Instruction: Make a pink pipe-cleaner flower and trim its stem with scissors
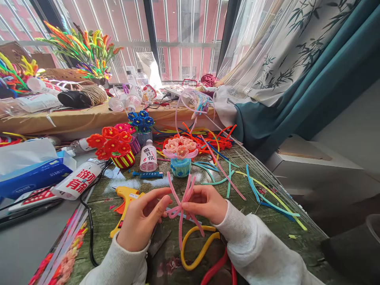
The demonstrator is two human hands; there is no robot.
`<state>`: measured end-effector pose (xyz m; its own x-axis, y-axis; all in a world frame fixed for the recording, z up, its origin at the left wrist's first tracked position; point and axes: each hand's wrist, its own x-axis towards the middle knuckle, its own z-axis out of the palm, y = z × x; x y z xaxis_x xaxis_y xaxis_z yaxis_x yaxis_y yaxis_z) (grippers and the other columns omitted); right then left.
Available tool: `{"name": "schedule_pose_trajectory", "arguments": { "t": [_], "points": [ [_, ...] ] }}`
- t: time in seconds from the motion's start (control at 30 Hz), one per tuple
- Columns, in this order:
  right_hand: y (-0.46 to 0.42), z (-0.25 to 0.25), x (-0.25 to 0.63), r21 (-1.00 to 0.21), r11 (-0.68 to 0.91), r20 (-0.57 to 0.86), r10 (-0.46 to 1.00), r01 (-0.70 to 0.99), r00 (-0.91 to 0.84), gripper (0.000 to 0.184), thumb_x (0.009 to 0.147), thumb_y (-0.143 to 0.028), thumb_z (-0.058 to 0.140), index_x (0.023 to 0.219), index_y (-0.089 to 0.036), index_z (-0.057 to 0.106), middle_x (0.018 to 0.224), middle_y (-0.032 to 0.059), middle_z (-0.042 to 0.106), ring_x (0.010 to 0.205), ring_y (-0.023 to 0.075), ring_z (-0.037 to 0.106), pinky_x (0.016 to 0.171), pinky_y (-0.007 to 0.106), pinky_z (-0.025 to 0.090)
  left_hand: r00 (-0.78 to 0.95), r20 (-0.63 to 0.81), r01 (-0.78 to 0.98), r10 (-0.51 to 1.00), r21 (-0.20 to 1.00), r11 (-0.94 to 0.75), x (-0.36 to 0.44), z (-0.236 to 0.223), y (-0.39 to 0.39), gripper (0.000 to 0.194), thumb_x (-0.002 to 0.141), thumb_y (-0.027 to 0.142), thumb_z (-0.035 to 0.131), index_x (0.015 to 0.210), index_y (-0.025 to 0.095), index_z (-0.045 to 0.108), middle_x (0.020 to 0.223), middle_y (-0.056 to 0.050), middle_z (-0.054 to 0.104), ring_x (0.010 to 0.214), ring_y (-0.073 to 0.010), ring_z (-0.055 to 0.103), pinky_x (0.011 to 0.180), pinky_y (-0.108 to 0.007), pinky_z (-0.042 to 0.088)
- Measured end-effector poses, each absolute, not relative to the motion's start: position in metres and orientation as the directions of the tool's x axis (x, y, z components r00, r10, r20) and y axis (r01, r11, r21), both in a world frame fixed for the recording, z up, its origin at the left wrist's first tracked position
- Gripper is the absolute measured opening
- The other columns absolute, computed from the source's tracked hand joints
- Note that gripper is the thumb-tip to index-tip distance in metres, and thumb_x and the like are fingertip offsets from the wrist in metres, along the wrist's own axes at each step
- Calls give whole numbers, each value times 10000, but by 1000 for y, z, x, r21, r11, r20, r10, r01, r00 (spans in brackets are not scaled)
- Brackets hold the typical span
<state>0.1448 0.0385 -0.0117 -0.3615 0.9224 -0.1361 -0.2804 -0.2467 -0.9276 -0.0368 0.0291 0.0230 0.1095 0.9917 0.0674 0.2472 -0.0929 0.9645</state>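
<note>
My left hand (142,219) and my right hand (204,204) meet low in the middle of the view. Both pinch a bundle of pink pipe cleaners (181,208) where the strands cross and twist together. Loose pink ends stick up and hang down from that knot. Under my hands lie a curled yellow pipe cleaner (196,245) and a red one (216,269). An orange glue gun (126,198) lies just left of my left hand on the green table (267,233).
Pipe-cleaner flower pots stand behind: a pink one in a blue pot (180,156), a red one (114,148), a blue one (142,124). A small white bottle (148,157), a tissue pack (32,174), loose coloured stems (237,174) and a black cable (89,225) surround them. Curtains hang at right.
</note>
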Motion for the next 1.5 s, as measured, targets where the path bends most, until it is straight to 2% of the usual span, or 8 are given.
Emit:
{"name": "schedule_pose_trajectory", "arguments": {
  "t": [0.2, 0.43, 0.6, 0.8, 1.03, 1.23, 1.4, 1.5],
  "points": [
    [35, -12, 136, -934, -198, -77, 925, -297, -372, 408, 594, -450, 832, 725, -121, 630, 613, -5, 676, 499, 98, 613, 495, 209, 498, 69, 53, 23, 996, 998, -55, -27, 26, 26, 210, 697, 372, 732, 730, 165, 715, 571, 24, 618, 466, -68, 469, 430, -155, 374],
    [34, -20, 119, -872, -206, -81, 956, -444, -283, 473, 579, -514, 822, 786, -134, 630, 544, -7, 684, 440, 109, 619, 422, 188, 466, -52, 108, -181, 993, 977, -116, -14, 27, 18, 169, 713, 322, 740, 760, 170, 683, 558, 31, 639, 449, -74, 526, 400, -141, 397],
    [28, -21, 117, -859, -124, -11, 975, -498, -224, 374, 644, -428, 821, 833, -126, 709, 658, 27, 734, 540, 117, 662, 522, 203, 512, -18, 110, -192, 994, 975, -112, -12, 28, 15, 158, 730, 315, 726, 775, 174, 668, 579, 23, 660, 468, -92, 568, 420, -155, 425],
    [26, -11, 124, -892, -130, -22, 969, -432, -246, 367, 637, -430, 822, 822, -122, 746, 676, 66, 747, 554, 149, 675, 469, 200, 463, 16, 172, -56, 985, 984, -171, -22, 29, 17, 195, 711, 365, 751, 757, 180, 708, 684, -3, 659, 565, -110, 542, 466, -179, 417],
    [19, -2, 126, -906, -81, 45, 958, -416, -284, 299, 640, -353, 837, 848, -148, 774, 792, 70, 771, 715, 207, 729, 703, 291, 557, 195, 271, -230, 943, 947, -225, -29, 32, 21, 178, 748, 383, 733, 706, 210, 719, 690, -2, 549, 619, -118, 491, 533, -200, 436],
    [18, 0, 129, -888, -209, -73, 944, -410, -323, 329, 628, -394, 833, 806, -123, 776, 665, 64, 751, 543, 146, 688, 505, 208, 523, 323, 309, -261, 894, 938, -230, -36, 22, 26, 272, 818, 450, 639, 674, 225, 689, 682, 0, 467, 646, -131, 447, 589, -237, 415],
    [17, 2, 131, -879, -280, -118, 911, -385, -394, 356, 621, -416, 829, 789, -108, 774, 641, 62, 741, 508, 131, 669, 483, 198, 519, 401, 259, -262, 879, 952, -160, -36, 28, 23, 298, 833, 437, 625, 638, 214, 653, 704, -2, 455, 651, -131, 451, 576, -235, 404],
    [17, 5, 132, -873, -274, -105, 913, -404, -393, 341, 620, -428, 825, 758, -120, 773, 622, 47, 734, 512, 138, 673, 492, 210, 531, 456, 229, -149, 860, 972, -179, -36, 38, 20, 296, 819, 399, 648, 596, 205, 641, 701, -19, 517, 707, -159, 487, 640, -267, 427]
  ]
}}
